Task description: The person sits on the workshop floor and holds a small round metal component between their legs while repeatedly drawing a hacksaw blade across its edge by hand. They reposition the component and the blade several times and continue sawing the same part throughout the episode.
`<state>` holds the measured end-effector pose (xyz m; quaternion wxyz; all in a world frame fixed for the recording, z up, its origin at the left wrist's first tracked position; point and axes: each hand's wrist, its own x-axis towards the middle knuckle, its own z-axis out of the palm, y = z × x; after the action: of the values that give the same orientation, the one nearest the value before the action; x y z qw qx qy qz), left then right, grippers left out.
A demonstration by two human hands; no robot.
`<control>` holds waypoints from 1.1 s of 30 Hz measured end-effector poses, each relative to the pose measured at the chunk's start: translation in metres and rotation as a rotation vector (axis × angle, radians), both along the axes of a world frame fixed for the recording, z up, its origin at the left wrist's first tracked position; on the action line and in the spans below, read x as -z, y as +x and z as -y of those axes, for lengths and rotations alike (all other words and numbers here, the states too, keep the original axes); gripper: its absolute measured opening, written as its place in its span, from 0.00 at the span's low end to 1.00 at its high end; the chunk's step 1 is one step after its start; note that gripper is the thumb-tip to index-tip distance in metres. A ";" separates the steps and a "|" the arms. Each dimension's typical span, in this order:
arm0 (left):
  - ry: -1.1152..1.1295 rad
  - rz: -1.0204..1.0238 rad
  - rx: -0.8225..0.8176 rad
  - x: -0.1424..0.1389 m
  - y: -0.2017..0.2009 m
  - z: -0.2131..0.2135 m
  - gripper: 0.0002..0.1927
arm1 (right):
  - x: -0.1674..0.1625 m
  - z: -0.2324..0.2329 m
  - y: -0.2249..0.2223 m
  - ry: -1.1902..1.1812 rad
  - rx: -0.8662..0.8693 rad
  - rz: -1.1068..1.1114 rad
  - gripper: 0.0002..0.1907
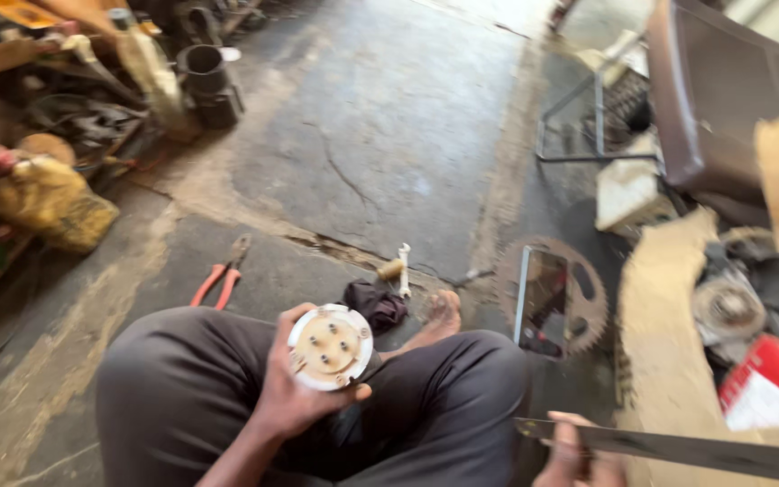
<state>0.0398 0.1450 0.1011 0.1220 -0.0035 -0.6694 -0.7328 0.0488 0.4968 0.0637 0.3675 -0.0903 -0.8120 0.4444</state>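
1. While you sit cross-legged on the cracked concrete floor (380, 135), your left hand (295, 397) is closed around a round white and tan disc part (330, 346), fingers behind it and thumb across its lower edge, its face with several small holes turned up toward you
2. That disc sits above your lap, between your knees, in front of your dark trousers (182, 388)
3. Your right hand (574, 455) shows only partly at the bottom edge, curled over one end of a long flat metal blade (678, 448) that runs off toward the right
4. Just past your bare foot (439, 316) lie a dark rag (376, 304) and a small white piece (403, 268), close together
5. Red-handled pliers (221, 275) lie on the floor beyond your left knee
6. Beside your right knee a toothed sprocket (556, 293) lies flat, with a dark rectangular panel (543, 298) standing on it
7. Scrap and containers (56, 198) are heaped at the far left
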 end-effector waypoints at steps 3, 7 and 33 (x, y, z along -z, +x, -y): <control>-0.020 -0.125 -0.030 -0.030 0.018 -0.018 0.58 | -0.007 -0.048 0.000 -0.051 0.077 -0.159 0.06; -0.021 -0.222 -0.093 -0.058 0.036 -0.018 0.59 | -0.030 -0.077 0.008 0.001 0.056 -0.442 0.08; -0.406 -0.084 -0.028 0.043 -0.046 0.005 0.46 | -0.058 0.133 -0.103 -0.257 -0.464 0.140 0.28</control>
<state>-0.0064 0.1401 0.0585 0.1571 -0.0493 -0.7976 -0.5803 -0.0540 0.3640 0.1222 0.1843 0.0215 -0.7713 0.6089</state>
